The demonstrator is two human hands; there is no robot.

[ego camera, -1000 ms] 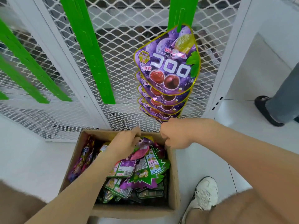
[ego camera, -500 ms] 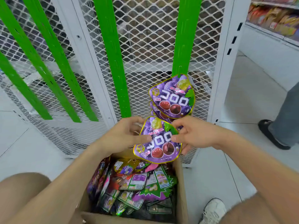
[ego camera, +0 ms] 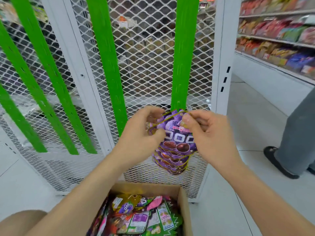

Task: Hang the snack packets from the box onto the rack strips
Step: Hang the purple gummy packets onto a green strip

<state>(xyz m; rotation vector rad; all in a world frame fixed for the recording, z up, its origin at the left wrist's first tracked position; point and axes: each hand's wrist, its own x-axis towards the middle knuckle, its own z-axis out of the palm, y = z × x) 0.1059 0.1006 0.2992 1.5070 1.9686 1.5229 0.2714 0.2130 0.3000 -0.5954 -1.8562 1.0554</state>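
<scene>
shop aisle, one more to hang

white mesh rack [ego camera: 150,65] ahead, stocked shelves [ego camera: 276,40] at right. left hand [ego camera: 141,135] and right hand [ego camera: 208,133], close together, pinch the top of a purple packet [ego camera: 177,135] against the rightmost green strip [ego camera: 184,57], above packets [ego camera: 172,162] already hung. glossy foil, grape picture, yellow edge: likely light, crinkly, slippery, so grip the top seal. box [ego camera: 183,201] below holds more.

The packet [ego camera: 177,138] is purple with a yellow rim, white letters and dark red fruit. The strips [ego camera: 183,57] are bright green against the white diamond mesh of the rack [ego camera: 148,65]; the box [ego camera: 183,210] is brown.
</scene>
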